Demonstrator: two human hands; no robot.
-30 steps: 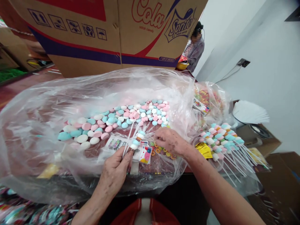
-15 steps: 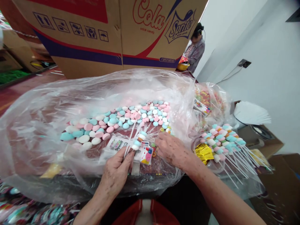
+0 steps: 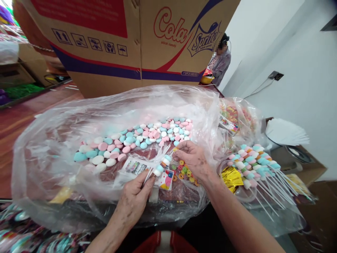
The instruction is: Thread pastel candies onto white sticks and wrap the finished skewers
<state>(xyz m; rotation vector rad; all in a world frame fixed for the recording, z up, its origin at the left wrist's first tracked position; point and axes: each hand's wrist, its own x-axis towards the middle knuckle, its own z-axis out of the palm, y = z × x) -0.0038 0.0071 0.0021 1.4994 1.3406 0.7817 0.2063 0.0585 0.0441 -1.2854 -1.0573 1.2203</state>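
A big crinkled clear plastic bag lies open in front of me, and inside it sits a long heap of smooth, round, flattish candies in pink, white and pale blue. Nearer to me in the same bag lie small glossy ring-shaped candies in orange, green and red and a few printed paper cards.

My left hand is closed around thin white plastic sticks; one of them carries a short stack of pastel candies, resting just above a colourful card. My right hand hovers over the ring candies with thumb and fingertips pinched narrow on something very small; I cannot tell what it is.

To the right, a smaller clear bag holds a fan of finished candy sticks, their white sticks pointing away to the right, with crumpled gold foil beside them. Farther right stands a fan of white paper.

Behind the big bag rises a brown corrugated cardboard box with red and blue bands, handling symbols, and the words "Cola", "Sprite" and "slice candy". Another person stands beyond it by the white wall.
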